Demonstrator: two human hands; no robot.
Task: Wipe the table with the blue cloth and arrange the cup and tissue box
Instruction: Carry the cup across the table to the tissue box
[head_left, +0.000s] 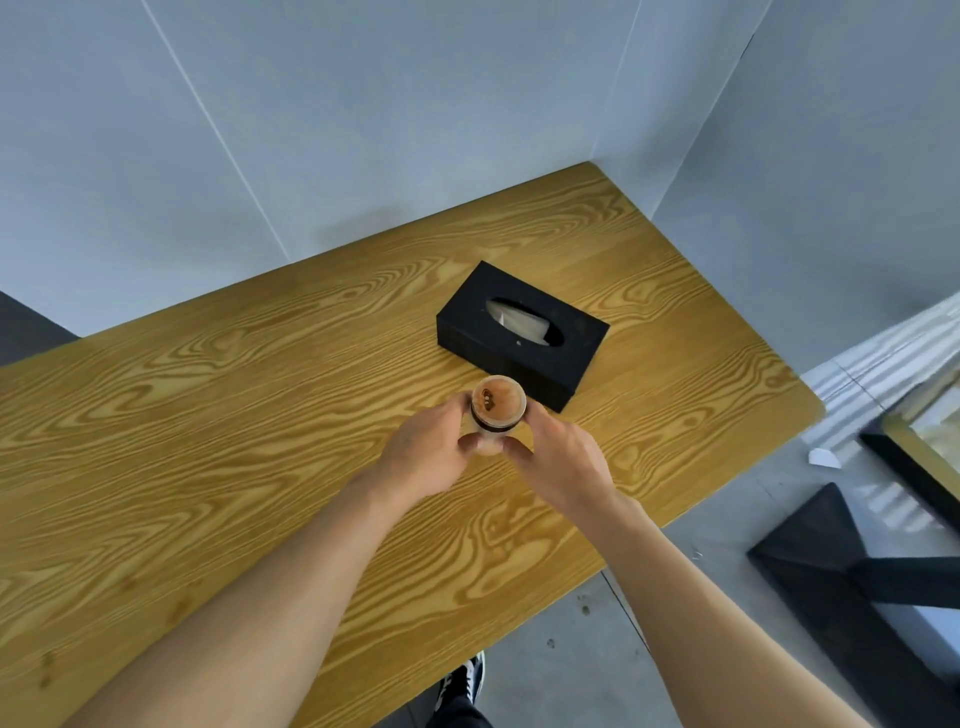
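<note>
A small tan cup (497, 406) with a dark band stands upright on the wooden table (208, 415), just in front of the black tissue box (519, 332). My left hand (431, 452) grips the cup's left side, thumb near its base. On the cup's right side my right hand (561, 457) curls its fingers and thumb around it. A white tissue shows in the box's oval opening. No blue cloth is in view.
Grey walls close off the table's far side and its right corner. The table's near edge runs diagonally, with concrete floor beyond it. A black frame piece (857, 571) lies on the floor at right. My shoe (465, 680) shows below the table edge.
</note>
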